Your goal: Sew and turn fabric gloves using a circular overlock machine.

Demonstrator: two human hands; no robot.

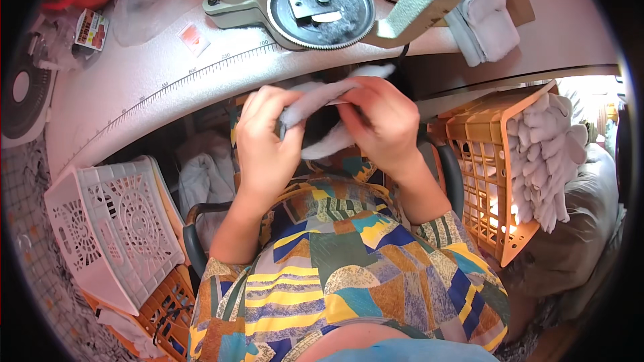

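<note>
In front of my chest, below the table's edge, both my hands stretch a soft light-grey sock point(322, 99) between them. My left hand point(268, 137) pinches its left part between thumb and fingers. Closed on the right part of the same fabric is my right hand point(382, 121), its fingertips bent inward. The sock's edges form a loop with a dark gap in the middle, and a loose end rises beyond my right fingers. Just past my hands stands a machine with a round toothed dial point(320, 10), with grey lint on its plate.
A white table point(154, 80) with a printed ruler scale curves ahead. Folded pale socks point(486, 17) lie at its right. An orange basket point(469, 174) full of socks is tilted at my right. A white plastic crate point(117, 228) sits on an orange one at my left.
</note>
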